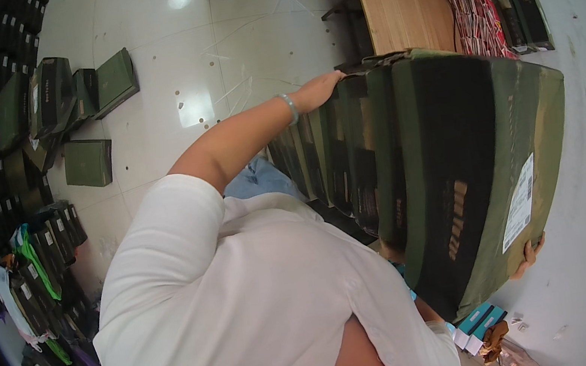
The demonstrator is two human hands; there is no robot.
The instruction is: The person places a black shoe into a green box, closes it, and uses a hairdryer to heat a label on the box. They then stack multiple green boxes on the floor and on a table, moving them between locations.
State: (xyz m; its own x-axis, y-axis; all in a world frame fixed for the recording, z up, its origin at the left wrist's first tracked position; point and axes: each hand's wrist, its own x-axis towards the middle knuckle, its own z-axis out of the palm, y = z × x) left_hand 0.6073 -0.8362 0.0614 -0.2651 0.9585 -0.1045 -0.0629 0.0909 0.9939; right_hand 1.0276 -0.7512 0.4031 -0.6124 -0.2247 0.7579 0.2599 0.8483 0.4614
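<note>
A tall stack of dark green and black shoe boxes rises on my right, close to my body. Its top shoe box [459, 181] is the nearest to view, with a white label [519, 202] on its side. My left hand [317, 92], with a pale bracelet at the wrist, is closed over the far left edge of the stack; its fingertips are partly hidden there. The fingers of my right hand [530, 256] curl round the near right edge of the top box. Most of that hand and its forearm is behind the box.
A wooden table [405, 18] stands beyond the stack, with red printed packets [476, 15] and more shoe boxes [526, 6] beside it. Loose boxes [89, 162] lie on the tiled floor [155, 124] at left, before stacked boxes [0, 45]. A white wall [585, 109] bounds the right.
</note>
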